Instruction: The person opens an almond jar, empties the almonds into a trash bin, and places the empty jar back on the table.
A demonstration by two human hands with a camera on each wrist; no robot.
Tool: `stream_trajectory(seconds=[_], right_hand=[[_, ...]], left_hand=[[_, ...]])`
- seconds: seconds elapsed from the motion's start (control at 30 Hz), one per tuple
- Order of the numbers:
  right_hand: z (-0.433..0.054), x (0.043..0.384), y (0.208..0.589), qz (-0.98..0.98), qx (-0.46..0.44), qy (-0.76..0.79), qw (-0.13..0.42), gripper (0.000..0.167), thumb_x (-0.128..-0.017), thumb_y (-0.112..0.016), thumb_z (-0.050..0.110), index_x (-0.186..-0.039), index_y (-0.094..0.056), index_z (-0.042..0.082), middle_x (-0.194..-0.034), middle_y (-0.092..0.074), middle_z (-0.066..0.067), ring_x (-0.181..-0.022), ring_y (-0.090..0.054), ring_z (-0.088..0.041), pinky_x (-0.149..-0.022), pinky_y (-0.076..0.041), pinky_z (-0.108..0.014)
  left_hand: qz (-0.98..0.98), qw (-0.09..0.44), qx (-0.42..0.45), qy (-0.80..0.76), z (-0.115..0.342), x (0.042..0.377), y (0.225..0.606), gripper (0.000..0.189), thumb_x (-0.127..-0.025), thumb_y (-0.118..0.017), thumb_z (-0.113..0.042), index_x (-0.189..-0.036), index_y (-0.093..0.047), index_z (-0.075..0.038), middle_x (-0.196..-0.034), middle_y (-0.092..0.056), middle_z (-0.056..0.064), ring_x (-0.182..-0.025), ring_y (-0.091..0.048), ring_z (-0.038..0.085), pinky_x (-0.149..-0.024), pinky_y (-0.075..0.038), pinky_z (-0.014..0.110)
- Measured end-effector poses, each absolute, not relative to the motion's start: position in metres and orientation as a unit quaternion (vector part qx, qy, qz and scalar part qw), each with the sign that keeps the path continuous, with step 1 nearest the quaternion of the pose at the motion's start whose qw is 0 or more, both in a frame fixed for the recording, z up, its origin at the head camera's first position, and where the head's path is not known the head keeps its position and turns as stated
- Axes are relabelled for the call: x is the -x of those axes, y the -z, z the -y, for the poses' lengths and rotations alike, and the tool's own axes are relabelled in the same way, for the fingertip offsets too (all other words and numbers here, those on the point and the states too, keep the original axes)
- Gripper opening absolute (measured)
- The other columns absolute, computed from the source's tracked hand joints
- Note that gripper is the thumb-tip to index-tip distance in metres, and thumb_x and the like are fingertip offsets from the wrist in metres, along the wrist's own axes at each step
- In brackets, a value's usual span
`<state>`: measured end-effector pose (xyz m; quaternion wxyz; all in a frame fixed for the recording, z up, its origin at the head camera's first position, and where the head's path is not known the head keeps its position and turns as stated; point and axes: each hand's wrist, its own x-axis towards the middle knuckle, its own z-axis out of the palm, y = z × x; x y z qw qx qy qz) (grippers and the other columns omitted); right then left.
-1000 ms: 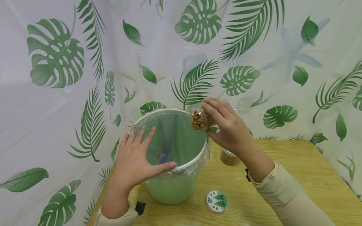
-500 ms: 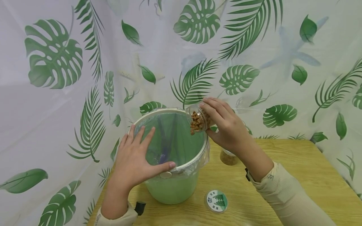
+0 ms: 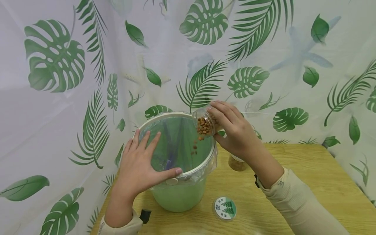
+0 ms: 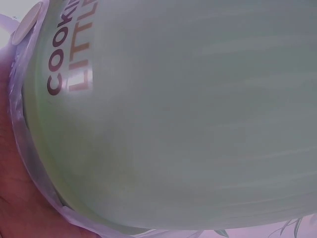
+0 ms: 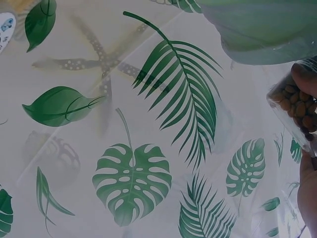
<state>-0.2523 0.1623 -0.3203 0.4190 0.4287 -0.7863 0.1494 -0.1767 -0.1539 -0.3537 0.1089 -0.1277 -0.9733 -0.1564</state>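
Observation:
A clear plastic jar (image 3: 204, 123) of small brown pellets is gripped in my right hand (image 3: 235, 130), tipped with its mouth over the right rim of a green bin (image 3: 179, 197). Several pellets (image 3: 194, 149) are in the air below the mouth, inside the bin's opening. My left hand (image 3: 139, 168) rests on the bin's left rim, fingers spread and straight, thumb along the front. A clear plastic liner (image 3: 202, 174) hangs over the rim. The right wrist view shows pellets (image 5: 297, 106) still in the jar. Brown and orange lettering marks the bin's side (image 4: 173, 124) in the left wrist view.
A round lid (image 3: 225, 208) with a green and white label lies on the wooden table (image 3: 293, 195), right of the bin. Another jar (image 3: 237, 163) with brown contents stands behind my right forearm. A leaf-patterned curtain (image 3: 164, 42) closes in the back and left.
The jar has tipped slightly further in my right hand, and pellets now drop from its mouth into the bin. My left hand keeps its place on the rim.

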Motion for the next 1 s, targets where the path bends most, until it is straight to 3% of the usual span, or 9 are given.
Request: stream_trajectory(seconds=[0.47,0.73,1.0], right_hand=[[-0.1592,0.2511,0.3195,0.773,-0.432,-0.165,0.435,0.082,-0.069,-0.092,-0.012,-0.143,-0.058,-0.006,-0.145,-0.060,-0.027,-0.137,-0.055,-0.046,-0.108,-0.054,-0.052],[-0.1609,0.2498,0.3180,0.782,-0.432,-0.151,0.424,0.076,-0.076,-0.089,-0.008,-0.144,-0.058,-0.005,-0.147,-0.058,-0.025,-0.140,-0.054,-0.043,-0.112,-0.052,-0.048],[-0.1615,0.2494,0.3188,0.778,-0.438,-0.146,0.426,0.075,-0.075,-0.088,-0.011,-0.143,-0.058,-0.005,-0.148,-0.058,-0.025,-0.139,-0.055,-0.045,-0.111,-0.054,-0.049]], left_hand=[[0.972,0.122,0.130,0.155,0.1532,0.1758,0.3542,0.125,-0.072,-0.058,-0.099,-0.170,-0.027,-0.029,-0.175,-0.028,0.017,-0.166,-0.001,0.041,-0.130,-0.013,0.069],[0.972,0.123,0.130,0.154,0.1528,0.1750,0.3542,0.124,-0.073,-0.057,-0.099,-0.170,-0.027,-0.029,-0.174,-0.029,0.017,-0.166,-0.001,0.042,-0.130,-0.013,0.069],[0.972,0.119,0.128,0.154,0.1527,0.1737,0.3539,0.123,-0.074,-0.057,-0.099,-0.170,-0.025,-0.030,-0.174,-0.028,0.017,-0.166,-0.001,0.042,-0.130,-0.013,0.069]])
